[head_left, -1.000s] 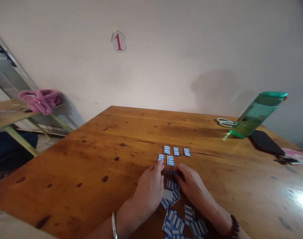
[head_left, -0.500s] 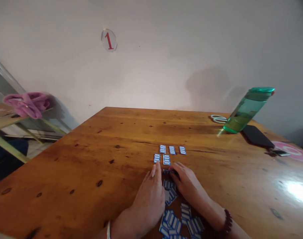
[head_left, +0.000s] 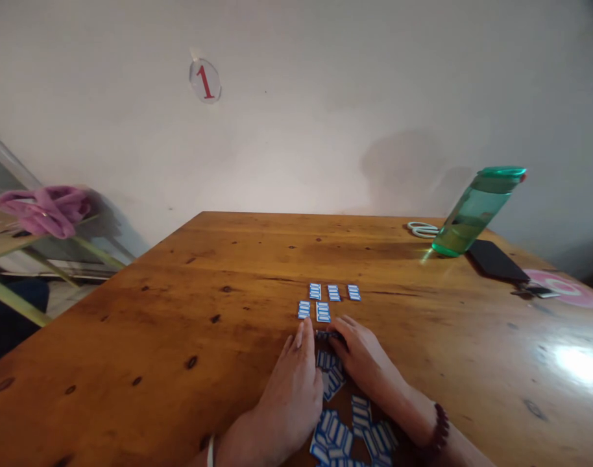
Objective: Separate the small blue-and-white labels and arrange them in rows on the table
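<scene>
Small blue-and-white cards with bar patterns lie on the wooden table. A row of three cards [head_left: 334,293] is furthest from me. Nearer are two more, a left card [head_left: 303,310] and a right card [head_left: 322,312]. My left hand [head_left: 292,389] rests with its fingers stretched out, fingertips just below the left card. My right hand [head_left: 362,353] has its fingers curled round the end of a small card [head_left: 323,335], seen nearly edge-on between the hands. Below it, several overlapping cards [head_left: 331,379] lie between my wrists, and a looser heap [head_left: 333,434] reaches the bottom edge.
A green water bottle [head_left: 479,211] stands at the back right, beside a coiled white cable [head_left: 422,229] and a black flat case [head_left: 496,261]. A pink disc [head_left: 564,288] lies at the right edge. Left of the table, a pink cloth [head_left: 46,211] sits on another surface.
The whole view has shifted slightly. My hands and the cards keep almost the same places, with the right fingers still at the edge-on card.
</scene>
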Tool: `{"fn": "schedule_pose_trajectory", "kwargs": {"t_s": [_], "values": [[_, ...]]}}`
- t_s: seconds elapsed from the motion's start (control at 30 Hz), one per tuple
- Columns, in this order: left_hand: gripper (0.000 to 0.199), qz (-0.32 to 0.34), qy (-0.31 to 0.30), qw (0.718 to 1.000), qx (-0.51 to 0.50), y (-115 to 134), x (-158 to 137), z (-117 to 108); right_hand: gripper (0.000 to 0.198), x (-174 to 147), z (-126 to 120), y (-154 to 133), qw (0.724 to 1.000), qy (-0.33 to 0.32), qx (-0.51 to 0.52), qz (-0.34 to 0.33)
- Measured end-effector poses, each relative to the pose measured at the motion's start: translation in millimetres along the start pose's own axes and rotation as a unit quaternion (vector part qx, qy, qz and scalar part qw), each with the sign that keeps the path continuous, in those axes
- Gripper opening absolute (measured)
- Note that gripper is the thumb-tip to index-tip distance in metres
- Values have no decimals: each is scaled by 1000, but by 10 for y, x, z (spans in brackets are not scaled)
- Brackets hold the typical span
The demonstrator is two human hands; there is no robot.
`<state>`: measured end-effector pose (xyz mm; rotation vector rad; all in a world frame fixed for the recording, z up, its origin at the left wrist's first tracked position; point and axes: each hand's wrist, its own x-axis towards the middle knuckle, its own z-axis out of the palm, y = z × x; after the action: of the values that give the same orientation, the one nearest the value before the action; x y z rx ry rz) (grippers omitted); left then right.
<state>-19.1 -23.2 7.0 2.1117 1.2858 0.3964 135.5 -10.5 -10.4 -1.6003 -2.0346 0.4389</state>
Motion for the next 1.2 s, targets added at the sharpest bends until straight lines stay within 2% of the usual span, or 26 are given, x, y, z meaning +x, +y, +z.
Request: {"fn": "schedule_pose_trajectory", "kwargs": {"t_s": [0.83, 1.2], "values": [[68, -24, -14, 999, -20, 33, -15, 13, 12, -4, -19, -45, 1000, -7, -15, 11], [69, -30, -3, 997, -73, 7, -21, 35, 16, 6, 4, -21, 999, -7, -32, 6]]}}
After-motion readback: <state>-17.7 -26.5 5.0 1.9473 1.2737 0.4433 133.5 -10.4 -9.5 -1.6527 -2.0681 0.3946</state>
